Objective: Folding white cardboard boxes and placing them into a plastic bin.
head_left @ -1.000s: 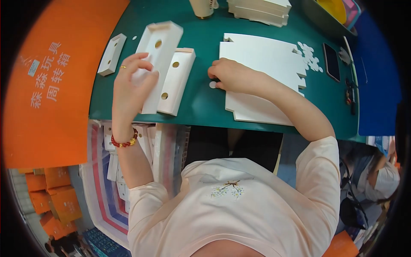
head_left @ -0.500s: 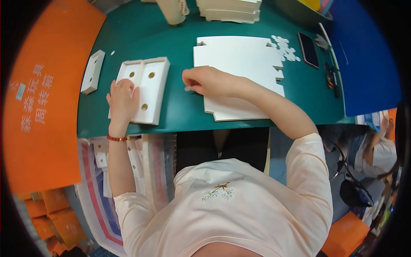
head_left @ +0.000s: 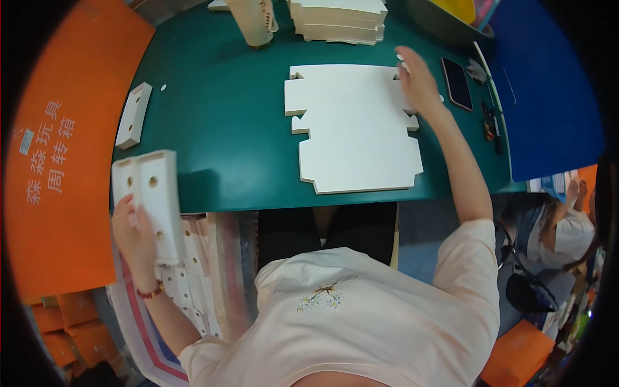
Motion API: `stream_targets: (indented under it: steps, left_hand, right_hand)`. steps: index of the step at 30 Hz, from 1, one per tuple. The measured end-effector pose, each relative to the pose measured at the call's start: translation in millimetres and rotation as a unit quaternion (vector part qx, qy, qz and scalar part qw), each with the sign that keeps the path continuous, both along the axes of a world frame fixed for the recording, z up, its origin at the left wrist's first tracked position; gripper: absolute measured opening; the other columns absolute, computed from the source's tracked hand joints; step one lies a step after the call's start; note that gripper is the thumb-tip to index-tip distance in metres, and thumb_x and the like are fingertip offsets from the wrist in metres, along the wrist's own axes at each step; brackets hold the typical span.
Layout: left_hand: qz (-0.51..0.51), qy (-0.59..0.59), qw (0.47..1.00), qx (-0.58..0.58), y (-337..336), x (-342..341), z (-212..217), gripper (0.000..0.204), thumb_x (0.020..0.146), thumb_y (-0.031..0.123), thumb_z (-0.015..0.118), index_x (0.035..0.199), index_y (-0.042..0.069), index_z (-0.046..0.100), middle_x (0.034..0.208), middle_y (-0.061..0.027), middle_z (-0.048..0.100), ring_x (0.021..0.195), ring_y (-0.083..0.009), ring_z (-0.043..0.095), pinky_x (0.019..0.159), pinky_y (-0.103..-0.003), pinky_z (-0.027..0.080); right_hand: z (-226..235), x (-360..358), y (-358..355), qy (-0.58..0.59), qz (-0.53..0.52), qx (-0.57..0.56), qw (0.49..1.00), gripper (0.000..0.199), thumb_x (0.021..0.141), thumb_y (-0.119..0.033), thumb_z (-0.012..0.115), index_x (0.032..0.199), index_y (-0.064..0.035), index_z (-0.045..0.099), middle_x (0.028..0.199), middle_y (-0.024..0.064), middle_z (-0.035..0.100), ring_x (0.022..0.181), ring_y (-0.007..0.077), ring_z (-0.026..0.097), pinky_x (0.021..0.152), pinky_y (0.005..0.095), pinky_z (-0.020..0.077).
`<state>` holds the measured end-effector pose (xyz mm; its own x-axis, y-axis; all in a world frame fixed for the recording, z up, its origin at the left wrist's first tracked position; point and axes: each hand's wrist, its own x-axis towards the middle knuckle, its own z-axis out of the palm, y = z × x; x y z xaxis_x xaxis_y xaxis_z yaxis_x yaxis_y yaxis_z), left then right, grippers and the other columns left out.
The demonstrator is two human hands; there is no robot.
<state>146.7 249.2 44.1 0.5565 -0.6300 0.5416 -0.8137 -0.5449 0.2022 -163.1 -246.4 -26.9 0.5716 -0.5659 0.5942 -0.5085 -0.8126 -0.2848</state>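
Observation:
My left hand (head_left: 135,238) grips a shallow white box (head_left: 164,200) with gold-coloured round spots in it, held tilted past the table's front left edge. Its fingers are closed on the box's left side. My right hand (head_left: 419,80) is at the far right corner of a stack of white die-cut card sheets (head_left: 354,129), fingers stretched out. It covers most of a heap of small white discs. A few white discs (head_left: 405,66) show at its fingertips, and one more disc (head_left: 442,98) peeks out beside the hand.
A narrow white box piece (head_left: 134,116) and a lone disc (head_left: 163,87) lie at left. A cup (head_left: 255,22) and stacked card (head_left: 338,22) stand behind. A phone (head_left: 456,84) and keys (head_left: 490,122) lie right. Below left, a bin (head_left: 135,329) holds similar white boxes.
My left hand has lifted the white box off the table, toward the left and nearer to me. My right hand has moved from beside the sheets to the disc heap at far right.

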Motion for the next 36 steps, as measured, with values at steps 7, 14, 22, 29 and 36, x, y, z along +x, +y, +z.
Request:
stream_targets:
  steps: [7, 14, 22, 29, 36]
  left_hand:
    - [0.277, 0.149, 0.945, 0.086, 172, 21, -16, 0.015, 0.082, 0.014, 0.059, 0.088, 0.000, 0.057, 0.078, -0.0164, 0.055, 0.074, -0.0300, 0.055, 0.068, -0.036, 0.044]
    - [0.343, 0.183, 0.892, 0.231, 343, 14, -50, 0.004, 0.076, 0.008, 0.062, 0.079, 0.006, 0.063, 0.089, -0.0124, 0.061, 0.084, -0.0297, 0.060, 0.071, -0.037, 0.047]
    - [0.353, 0.204, 0.886, 0.219, 364, -29, -119, 0.007, 0.075, 0.007, 0.059, 0.077, 0.010, 0.065, 0.091, -0.0096, 0.062, 0.085, -0.0311, 0.060, 0.074, -0.040, 0.049]
    - [0.428, 0.269, 0.824, 0.256, 428, -45, -200, 0.008, 0.076, 0.008, 0.058, 0.078, 0.007, 0.065, 0.091, -0.0144, 0.063, 0.086, -0.0335, 0.062, 0.074, -0.042, 0.050]
    - [0.432, 0.395, 0.730, 0.353, 433, -131, -251, 0.011, 0.077, 0.009, 0.057, 0.083, 0.005, 0.065, 0.100, -0.0178, 0.060, 0.095, -0.0334, 0.060, 0.081, -0.040, 0.050]
  right_hand:
    - [-25, -5, 37, 0.154, 0.166, 0.068, 0.972, 0.041, 0.093, -0.012, 0.048, 0.133, -0.0051, 0.044, 0.140, 0.0141, 0.040, 0.132, 0.0275, 0.033, 0.110, 0.0343, 0.0217]
    - [-27, -11, 16, 0.120, 0.191, 0.122, 0.966, 0.038, 0.097, -0.020, 0.044, 0.130, -0.0017, 0.046, 0.138, 0.0166, 0.041, 0.129, 0.0277, 0.037, 0.106, 0.0345, 0.0293]
    - [-21, -5, 19, 0.135, 0.178, 0.106, 0.969, 0.039, 0.098, -0.027, 0.042, 0.132, -0.0077, 0.046, 0.137, 0.0128, 0.043, 0.128, 0.0288, 0.039, 0.105, 0.0353, 0.0329]
    - [-23, -3, 23, 0.155, 0.176, 0.107, 0.966, 0.039, 0.098, -0.027, 0.041, 0.133, -0.0098, 0.044, 0.136, 0.0123, 0.044, 0.126, 0.0281, 0.041, 0.104, 0.0349, 0.0342]
    - [-16, -10, 13, 0.162, 0.182, 0.075, 0.967, 0.039, 0.098, -0.027, 0.041, 0.132, -0.0065, 0.044, 0.134, 0.0133, 0.047, 0.124, 0.0273, 0.044, 0.102, 0.0327, 0.0365]
